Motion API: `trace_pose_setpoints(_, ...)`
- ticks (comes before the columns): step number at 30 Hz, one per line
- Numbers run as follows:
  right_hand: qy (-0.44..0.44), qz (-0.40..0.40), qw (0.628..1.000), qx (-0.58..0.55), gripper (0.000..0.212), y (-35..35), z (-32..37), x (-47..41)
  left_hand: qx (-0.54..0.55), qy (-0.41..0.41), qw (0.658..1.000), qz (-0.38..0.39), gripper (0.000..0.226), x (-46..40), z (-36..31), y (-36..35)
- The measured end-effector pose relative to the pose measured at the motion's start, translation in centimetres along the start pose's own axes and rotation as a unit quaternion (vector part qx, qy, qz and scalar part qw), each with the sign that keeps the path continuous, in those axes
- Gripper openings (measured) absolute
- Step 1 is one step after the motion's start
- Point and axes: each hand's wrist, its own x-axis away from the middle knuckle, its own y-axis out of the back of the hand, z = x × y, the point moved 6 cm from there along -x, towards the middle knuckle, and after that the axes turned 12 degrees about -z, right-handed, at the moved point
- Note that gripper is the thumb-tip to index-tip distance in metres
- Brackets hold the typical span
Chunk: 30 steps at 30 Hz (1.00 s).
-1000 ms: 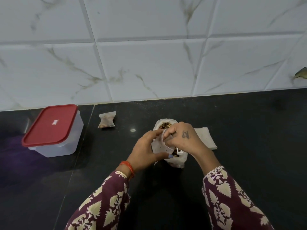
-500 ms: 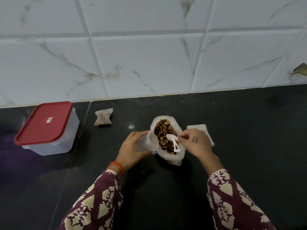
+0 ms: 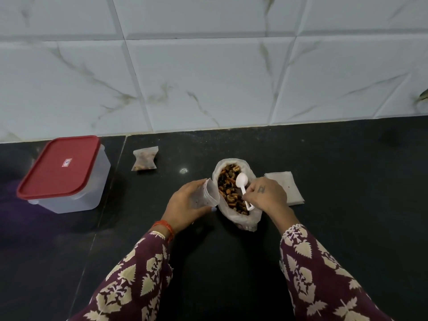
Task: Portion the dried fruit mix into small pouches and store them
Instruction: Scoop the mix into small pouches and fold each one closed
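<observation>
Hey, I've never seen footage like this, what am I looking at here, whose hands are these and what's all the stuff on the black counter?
There is no machine: a camera worn on a person's head looks down at their two bare hands. The left hand holds a small translucent pouch open. The right hand pinches a white plastic spoon over an open clear bag of dried fruit mix. On the black stone counter also lie a filled small pouch, a stack of flat empty pouches, and a clear plastic box with a red lid, closed.

White marbled wall tiles (image 3: 208, 77); black countertop (image 3: 347, 181).
</observation>
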Motion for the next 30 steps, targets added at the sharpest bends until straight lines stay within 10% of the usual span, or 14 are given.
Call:
trace_pose_setpoints(7,0.16,-0.156,0.974,0.046,0.013,1.8,3.8,-0.7,-0.024,-0.002,1.0,-0.003,0.08,-0.4,0.3,-0.2)
trace_pose_setpoints(30,0.219,-0.115,0.964,0.094,0.015,3.0,1.5,0.5,-0.016,-0.017,1.0,0.005,0.083,-0.6,0.3,-1.0)
